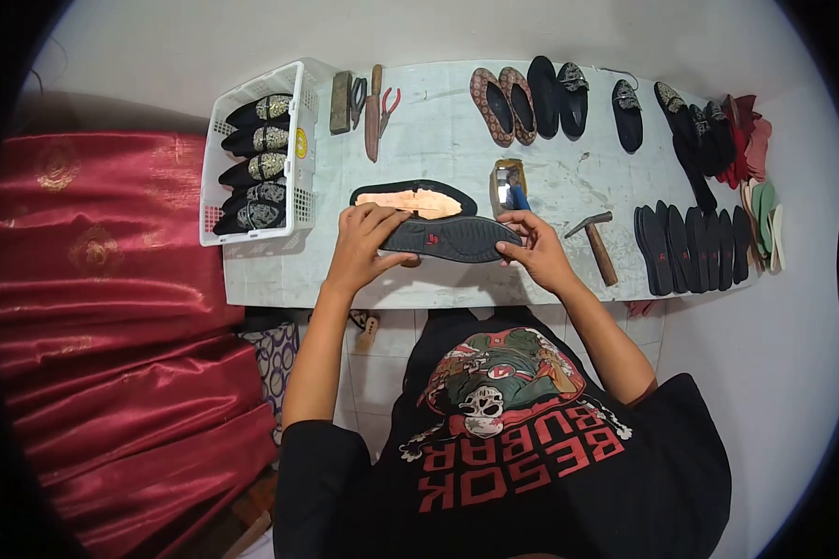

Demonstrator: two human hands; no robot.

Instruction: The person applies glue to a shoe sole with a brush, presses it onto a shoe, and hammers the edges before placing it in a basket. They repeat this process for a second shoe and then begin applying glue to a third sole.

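Note:
A black shoe sole (452, 239) with a small red mark is held level between my two hands, its ridged face up. My left hand (368, 244) grips its left end, with the thumb along the lower edge. At the right end, my right hand (534, 250) pinches the sole between thumb and fingers. Just behind it on the table lies a black shoe upper (469, 197) with a tan inner face showing; the sole and my left fingers cover its near edge. A glue container (506, 177) with a blue-handled brush (519, 197) stands behind my right hand.
A white basket (300, 177) of black shoes stands at the left. Pliers (391, 114) and other tools lie behind. A hammer (600, 253) lies right of my right hand. Finished-looking shoes (628, 116) line the back; several black soles (657, 250) lie at the right.

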